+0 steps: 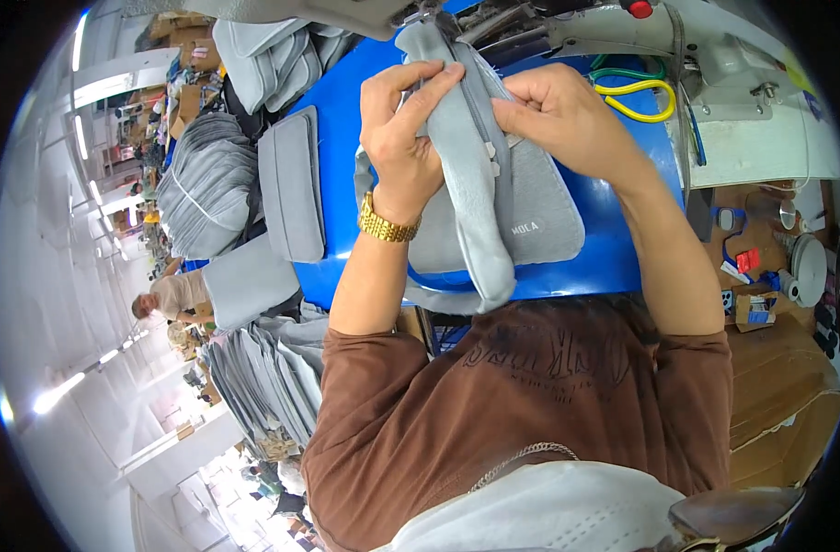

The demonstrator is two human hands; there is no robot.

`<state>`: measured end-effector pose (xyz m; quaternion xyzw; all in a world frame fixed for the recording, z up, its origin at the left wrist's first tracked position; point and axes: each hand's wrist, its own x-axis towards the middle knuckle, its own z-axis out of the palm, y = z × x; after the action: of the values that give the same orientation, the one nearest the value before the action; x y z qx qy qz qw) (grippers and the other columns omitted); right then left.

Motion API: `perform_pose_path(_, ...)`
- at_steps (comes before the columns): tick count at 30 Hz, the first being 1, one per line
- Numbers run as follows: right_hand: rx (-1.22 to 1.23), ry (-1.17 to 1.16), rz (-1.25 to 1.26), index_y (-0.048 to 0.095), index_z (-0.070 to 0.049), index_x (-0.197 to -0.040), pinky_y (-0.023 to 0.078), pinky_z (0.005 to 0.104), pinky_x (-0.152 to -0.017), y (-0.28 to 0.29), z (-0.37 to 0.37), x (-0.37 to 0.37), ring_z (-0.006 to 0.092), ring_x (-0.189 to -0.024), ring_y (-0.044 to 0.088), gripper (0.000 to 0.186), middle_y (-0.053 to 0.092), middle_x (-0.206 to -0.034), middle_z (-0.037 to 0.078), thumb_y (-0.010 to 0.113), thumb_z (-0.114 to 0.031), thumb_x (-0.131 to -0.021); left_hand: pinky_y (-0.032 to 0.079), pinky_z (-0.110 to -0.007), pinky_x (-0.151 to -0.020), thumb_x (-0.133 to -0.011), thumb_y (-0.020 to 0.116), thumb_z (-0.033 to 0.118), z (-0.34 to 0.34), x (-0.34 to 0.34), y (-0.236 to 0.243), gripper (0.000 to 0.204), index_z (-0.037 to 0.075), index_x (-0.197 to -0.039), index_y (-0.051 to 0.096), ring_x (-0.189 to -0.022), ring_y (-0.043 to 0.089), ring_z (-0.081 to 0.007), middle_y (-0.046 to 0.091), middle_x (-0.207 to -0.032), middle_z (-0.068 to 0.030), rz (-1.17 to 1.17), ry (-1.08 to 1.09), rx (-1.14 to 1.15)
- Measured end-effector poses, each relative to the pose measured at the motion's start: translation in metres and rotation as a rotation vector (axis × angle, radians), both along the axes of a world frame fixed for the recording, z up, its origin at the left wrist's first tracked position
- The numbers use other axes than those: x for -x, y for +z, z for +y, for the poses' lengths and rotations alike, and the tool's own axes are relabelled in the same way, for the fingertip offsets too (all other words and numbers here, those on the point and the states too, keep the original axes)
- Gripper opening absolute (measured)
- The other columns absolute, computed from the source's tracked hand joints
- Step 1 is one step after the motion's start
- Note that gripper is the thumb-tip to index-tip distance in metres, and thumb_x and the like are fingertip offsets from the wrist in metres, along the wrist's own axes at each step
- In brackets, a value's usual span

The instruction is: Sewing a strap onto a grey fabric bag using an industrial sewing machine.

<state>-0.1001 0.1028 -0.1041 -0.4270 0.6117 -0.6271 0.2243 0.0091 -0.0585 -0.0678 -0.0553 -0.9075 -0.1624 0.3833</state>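
My left hand (pixel 403 138) has its thumb and fingers closed on a long light-grey fabric strip (pixel 475 202), which hangs down toward me over the table edge. A darker band (pixel 482 115) runs along the strip, with small white bits at its edge. My right hand (pixel 553 115) pinches the far right edge of the same grey piece; its fingertips are partly hidden. Beneath lies a flat grey fabric panel (pixel 553 216) with rounded corners and small lettering, resting on the blue tabletop (pixel 617 262). The strip's far end sits by the metal parts of a sewing machine (pixel 420 18).
Yellow-handled scissors (pixel 645 101) lie right of my right hand. A folded grey panel (pixel 291 184) is on the table's left. Stacks of grey pieces (pixel 208 184) stand further left, with more pieces (pixel 263 377) below. Cardboard boxes (pixel 788 396) are at the right.
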Motion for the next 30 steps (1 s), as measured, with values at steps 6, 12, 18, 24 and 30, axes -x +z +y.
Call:
perform_pose_path(6,-0.116,-0.041,0.138,0.045,0.000,-0.060,0.030,0.0349,-0.046,0.007,0.013,0.011,0.0146,-0.049,0.034,0.047,0.035,-0.051,0.008,0.073,-0.030,-0.082,0.048,-0.038,-0.086,-0.063,0.079,0.018,0.013,-0.015,0.007,0.046,0.013,-0.109,0.073,-0.104,0.059,-0.0287,0.065,-0.110,-0.0099,-0.070,-0.039,0.149)
perform_pose_path(12,-0.239,0.037,-0.139,0.045,-0.004,-0.051,0.028,0.0274,-0.041,0.014,0.050,-0.028,0.0083,-0.045,0.034,0.055,0.039,-0.045,0.002,0.082,-0.035,-0.077,0.047,-0.038,-0.087,-0.060,0.078,0.016,0.039,-0.053,0.014,0.046,0.014,-0.106,0.074,-0.105,0.058,-0.0305,0.062,-0.115,-0.0095,-0.144,-0.049,0.215)
perform_pose_path(18,-0.264,-0.002,-0.110,0.049,-0.003,-0.053,0.030,0.0263,-0.042,0.013,0.060,-0.036,0.0064,-0.046,0.040,0.049,0.045,-0.046,0.001,0.079,-0.030,-0.081,0.047,-0.034,-0.075,-0.058,0.076,0.014,0.041,-0.070,0.026,0.046,0.007,-0.103,0.074,-0.086,0.058,-0.0236,0.061,-0.095,-0.0065,-0.113,-0.004,0.160)
perform_pose_path(24,-0.082,0.076,-0.424,0.057,-0.003,-0.064,0.038,0.0220,-0.045,0.006,0.050,-0.061,0.0047,-0.051,0.050,0.036,0.055,-0.055,0.000,0.071,-0.024,-0.089,0.049,-0.034,-0.073,-0.060,0.072,0.014,0.060,-0.068,0.029,0.049,0.004,-0.108,0.071,-0.086,0.059,-0.0240,0.061,-0.095,-0.0069,-0.208,-0.029,0.088)
perform_pose_path(30,-0.064,0.082,-0.491,0.063,-0.004,-0.074,0.040,0.0205,-0.049,0.007,0.046,-0.061,0.0043,-0.055,0.053,0.028,0.061,-0.064,-0.001,0.064,-0.022,-0.095,0.050,-0.035,-0.073,-0.064,0.069,0.013,0.061,-0.061,0.027,0.047,0.003,-0.110,0.070,-0.087,0.059,-0.0259,0.061,-0.097,-0.0084,-0.218,-0.056,0.091)
